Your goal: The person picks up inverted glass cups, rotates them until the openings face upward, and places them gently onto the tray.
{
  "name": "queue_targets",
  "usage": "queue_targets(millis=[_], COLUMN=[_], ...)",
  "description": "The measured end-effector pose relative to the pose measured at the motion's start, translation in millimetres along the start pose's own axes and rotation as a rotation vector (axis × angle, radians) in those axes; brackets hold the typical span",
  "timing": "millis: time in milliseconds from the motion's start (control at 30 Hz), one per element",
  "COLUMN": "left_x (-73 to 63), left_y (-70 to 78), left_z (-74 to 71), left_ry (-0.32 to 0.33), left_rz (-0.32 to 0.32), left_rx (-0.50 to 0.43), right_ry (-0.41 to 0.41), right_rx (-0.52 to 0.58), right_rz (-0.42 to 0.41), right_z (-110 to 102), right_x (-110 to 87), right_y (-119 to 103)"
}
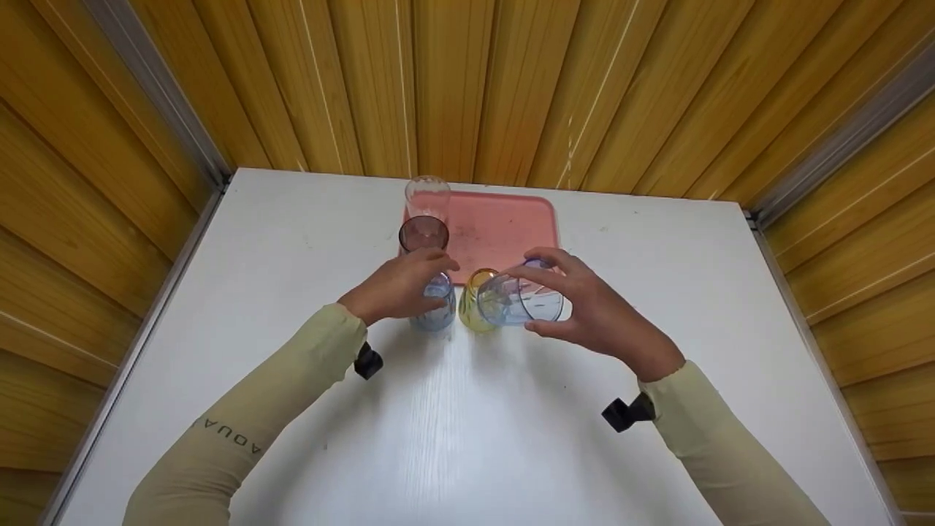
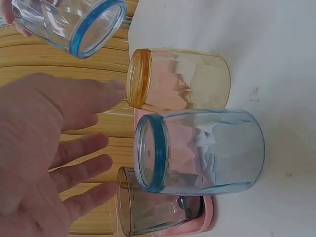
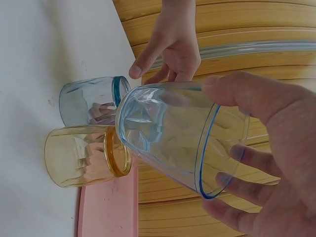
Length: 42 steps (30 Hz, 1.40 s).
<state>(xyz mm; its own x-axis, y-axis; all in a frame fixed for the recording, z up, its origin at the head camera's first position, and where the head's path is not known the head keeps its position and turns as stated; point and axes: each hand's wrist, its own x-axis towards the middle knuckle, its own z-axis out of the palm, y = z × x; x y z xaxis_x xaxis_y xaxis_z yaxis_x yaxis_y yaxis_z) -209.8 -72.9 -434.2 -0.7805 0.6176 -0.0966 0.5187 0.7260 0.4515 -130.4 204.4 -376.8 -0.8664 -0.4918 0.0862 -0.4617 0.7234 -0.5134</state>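
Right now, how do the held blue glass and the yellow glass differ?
Colour: the held blue glass has a blue tint and rim; the yellow glass is pale yellow with an amber ring.
Pose: the held blue glass is tilted; the yellow glass stands upright-axis, amber ring up.
Support: the right hand grips the held blue glass; the yellow glass rests on the table.
Shared: both are see-through.

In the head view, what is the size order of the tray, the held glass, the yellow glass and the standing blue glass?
1. Tray
2. Held glass
3. Yellow glass and standing blue glass, unranked: they look alike, both partly covered.
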Motion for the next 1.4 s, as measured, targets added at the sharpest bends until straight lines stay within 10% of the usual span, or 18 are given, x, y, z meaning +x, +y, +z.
queue_targets(millis=[1400], left_x=[19.3], left_y=[-6.0], left_z=[7.7], left_ry=[-0.066], left_rz=[-0.022], left_rx=[0.081], right_ry=[0.038], right_rx=[-0.054], right_rz=[0.107], right_z=[-4.2], right_x=[0.5], right_y=[13.8])
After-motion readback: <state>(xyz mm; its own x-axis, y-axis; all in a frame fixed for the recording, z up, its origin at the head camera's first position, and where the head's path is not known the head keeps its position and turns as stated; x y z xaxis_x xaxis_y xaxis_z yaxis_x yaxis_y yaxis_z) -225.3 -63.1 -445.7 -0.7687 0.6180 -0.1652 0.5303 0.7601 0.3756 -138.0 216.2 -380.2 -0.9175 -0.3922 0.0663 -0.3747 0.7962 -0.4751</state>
